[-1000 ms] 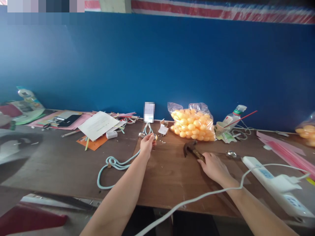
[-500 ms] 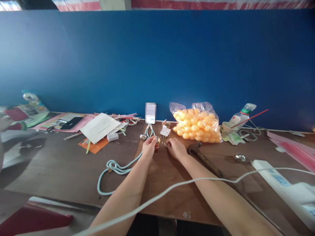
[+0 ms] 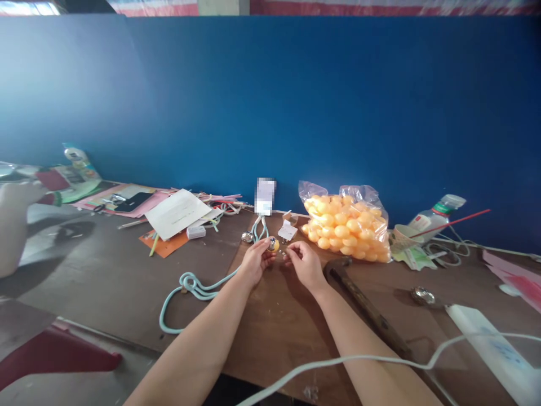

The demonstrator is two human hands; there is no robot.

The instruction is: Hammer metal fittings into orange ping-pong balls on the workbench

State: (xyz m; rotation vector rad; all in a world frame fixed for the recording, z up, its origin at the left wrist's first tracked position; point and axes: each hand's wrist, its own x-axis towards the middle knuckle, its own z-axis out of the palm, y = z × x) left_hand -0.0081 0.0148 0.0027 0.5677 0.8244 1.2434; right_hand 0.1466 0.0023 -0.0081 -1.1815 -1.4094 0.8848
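Observation:
My left hand (image 3: pixel 256 264) is closed around a small ball with silver and yellow parts (image 3: pixel 274 245), holding it just above the brown table. To its right, the fingertips of my right hand (image 3: pixel 305 265) are pinched together beside some tiny shiny bits (image 3: pixel 283 252); whatever they hold is too small to make out. A silver ball-like piece (image 3: pixel 247 237) lies left of my left hand. Behind the hands sits a small opened white box (image 3: pixel 288 230). A pale blue cord (image 3: pixel 198 286) runs in loops left of my left forearm, up towards a propped phone-like card (image 3: pixel 265 196).
A clear bag of yellow-orange balls (image 3: pixel 346 228) stands behind my right hand. A hammer (image 3: pixel 359 299) lies beside my right forearm. Further right are another silver piece (image 3: pixel 422 295) and a white power strip (image 3: pixel 486 338). A white cable (image 3: pixel 338 360) crosses in front. Another person's arm (image 3: pixel 14 225) shows at far left.
The view has shifted slightly. More of the ball's yellow side now shows in my left hand. My right hand stays pinched close by. The other person's arm shows more at the left.

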